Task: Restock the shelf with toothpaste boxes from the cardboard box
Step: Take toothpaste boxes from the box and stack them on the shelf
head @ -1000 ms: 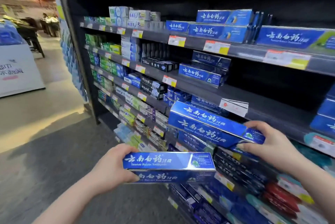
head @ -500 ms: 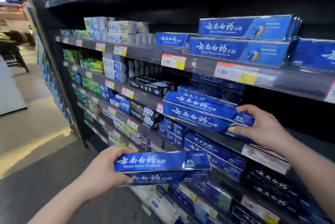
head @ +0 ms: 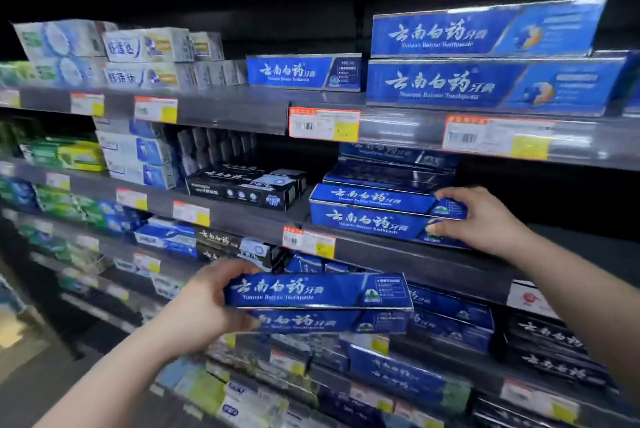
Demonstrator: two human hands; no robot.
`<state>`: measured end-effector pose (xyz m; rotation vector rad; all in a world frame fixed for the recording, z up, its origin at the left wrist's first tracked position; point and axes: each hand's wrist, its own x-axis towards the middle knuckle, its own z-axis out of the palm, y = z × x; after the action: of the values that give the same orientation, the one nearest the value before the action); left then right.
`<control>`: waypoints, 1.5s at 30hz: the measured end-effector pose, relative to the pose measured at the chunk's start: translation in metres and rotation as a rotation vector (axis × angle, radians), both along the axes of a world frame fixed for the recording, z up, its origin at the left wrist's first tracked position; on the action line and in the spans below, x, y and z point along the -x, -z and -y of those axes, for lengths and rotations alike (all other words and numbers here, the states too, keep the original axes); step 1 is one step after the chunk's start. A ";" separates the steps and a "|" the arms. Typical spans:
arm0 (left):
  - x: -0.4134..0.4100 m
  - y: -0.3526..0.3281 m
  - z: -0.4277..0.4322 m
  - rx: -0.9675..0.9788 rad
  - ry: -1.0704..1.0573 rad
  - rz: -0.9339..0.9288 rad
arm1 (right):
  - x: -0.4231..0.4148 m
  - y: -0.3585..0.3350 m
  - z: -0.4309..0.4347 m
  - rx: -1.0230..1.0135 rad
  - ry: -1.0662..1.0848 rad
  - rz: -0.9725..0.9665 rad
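Blue toothpaste boxes [head: 318, 303], two stacked, are gripped at their left end by the left hand [head: 204, 306], fingers wrapped, held clear below the shelf [head: 398, 254]. Right hand [head: 485, 219] fingers clasp the blue box [head: 374, 216] resting on that shelf.

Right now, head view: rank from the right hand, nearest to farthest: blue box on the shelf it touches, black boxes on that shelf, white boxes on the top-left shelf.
1. Blue box: under the right hand, on the shelf edge.
2. Black boxes: same shelf, further left.
3. White boxes: one shelf up, far left.
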<state>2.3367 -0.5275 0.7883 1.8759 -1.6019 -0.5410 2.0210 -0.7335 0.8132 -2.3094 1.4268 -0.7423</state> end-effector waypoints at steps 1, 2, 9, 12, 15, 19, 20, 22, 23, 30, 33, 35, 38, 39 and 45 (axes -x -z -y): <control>-0.006 -0.001 0.006 -0.001 0.016 -0.024 | -0.003 0.002 -0.001 -0.010 0.007 0.010; -0.011 -0.002 0.011 -0.008 0.032 -0.035 | -0.005 0.004 -0.003 -0.022 0.013 0.020; -0.033 0.002 0.044 -0.021 0.108 -0.062 | -0.016 0.014 -0.013 0.016 0.138 0.089; -0.035 -0.004 0.053 0.004 0.165 -0.087 | -0.016 0.014 -0.021 0.071 0.155 0.067; -0.031 -0.017 0.065 0.046 0.188 -0.112 | -0.011 0.007 -0.032 0.154 0.217 0.122; -0.016 -0.041 0.094 0.108 0.234 -0.100 | 0.003 -0.005 -0.042 0.222 0.260 0.129; -0.010 -0.047 0.102 0.128 0.238 -0.089 | 0.005 -0.007 -0.044 0.217 0.273 0.125; -0.002 -0.056 0.119 0.167 0.252 -0.055 | 0.011 -0.008 -0.047 0.209 0.296 0.133; 0.002 -0.060 0.126 0.180 0.261 -0.052 | 0.013 -0.008 -0.049 0.206 0.304 0.142; 0.017 -0.078 0.165 0.147 0.307 -0.181 | 0.020 -0.007 -0.054 0.162 0.339 0.162; 0.021 -0.080 0.176 0.136 0.332 -0.128 | 0.018 -0.006 -0.053 0.138 0.329 0.175; 0.021 -0.080 0.180 0.115 0.344 -0.105 | 0.015 -0.005 -0.052 0.120 0.314 0.191; 0.020 -0.079 0.187 0.085 0.364 -0.103 | 0.012 -0.005 -0.051 0.081 0.274 0.213; 0.020 -0.079 0.188 0.078 0.368 -0.096 | 0.011 -0.004 -0.050 0.070 0.250 0.216; 0.022 -0.073 0.191 0.106 0.351 -0.131 | 0.006 0.004 -0.045 -0.011 0.206 0.304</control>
<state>2.3146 -0.7187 0.8613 1.4576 -1.8430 -0.6971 2.0154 -0.6885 0.8094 -1.9557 1.5302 -1.0884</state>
